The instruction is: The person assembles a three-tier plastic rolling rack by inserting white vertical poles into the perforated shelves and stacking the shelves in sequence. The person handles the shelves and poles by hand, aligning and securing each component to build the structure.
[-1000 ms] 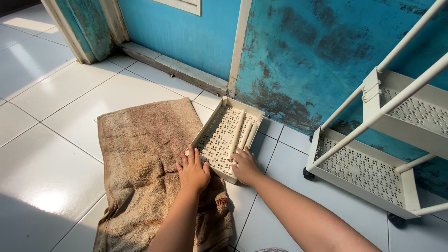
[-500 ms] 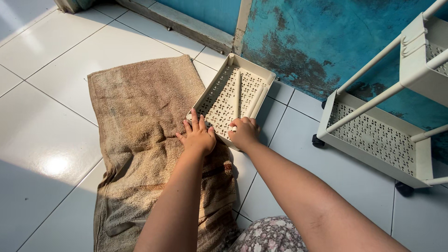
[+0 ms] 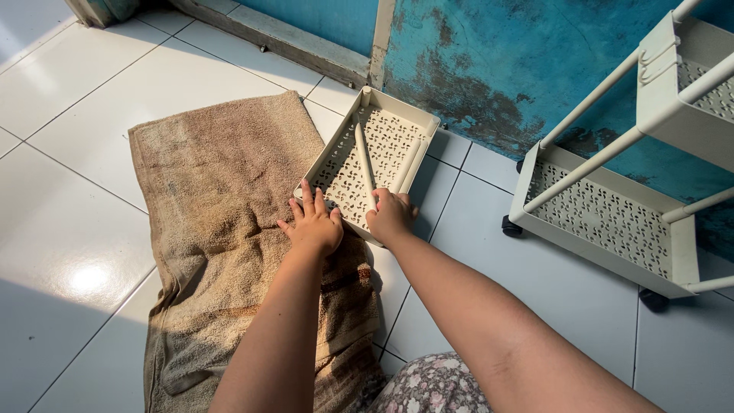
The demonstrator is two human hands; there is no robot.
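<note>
- White floor tiles (image 3: pixel 76 115) carry a brown towel (image 3: pixel 222 183) below a blue wall (image 3: pixel 489 69).
- Perforated cream tray (image 3: pixel 382 145) lies partly on the towel, two loose rods (image 3: pixel 365 160) inside.
- Left hand (image 3: pixel 313 226) rests flat, fingers spread, on the tray's near rim.
- Right hand (image 3: pixel 391 216) curls over that rim, gripping it.
- Wheeled rack (image 3: pixel 612 222) stands at right.

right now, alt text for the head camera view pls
Two bare hands, left hand and right hand, rest on the near edge of a cream perforated tray holding two loose poles, half on a brown towel on white floor tiles. A matching wheeled cart stands right.
</note>
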